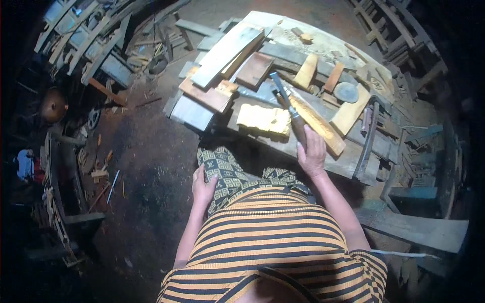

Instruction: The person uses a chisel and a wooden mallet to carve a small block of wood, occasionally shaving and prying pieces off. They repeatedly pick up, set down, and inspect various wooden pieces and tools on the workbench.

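My right hand (313,153) is at the workbench, its thumb and fingers about the dark handle of a chisel (298,125). The chisel's long metal blade points away from me. Just left of it lies a pale, rough-surfaced wood block (263,119). On the right, a long tapering piece of wood (317,122) runs alongside the chisel, partly under my fingers. My left hand (203,187) rests open on my patterned trousers (220,169), thumb spread from the fingers, with nothing seen in it.
The workbench (328,164) holds a stack of planks (228,55), several loose wood blocks, a round grey disc (346,92) and a curved, bar-like tool (367,141) at the right. A dark floor (151,166) with scraps lies left. Timber racks stand at both far sides.
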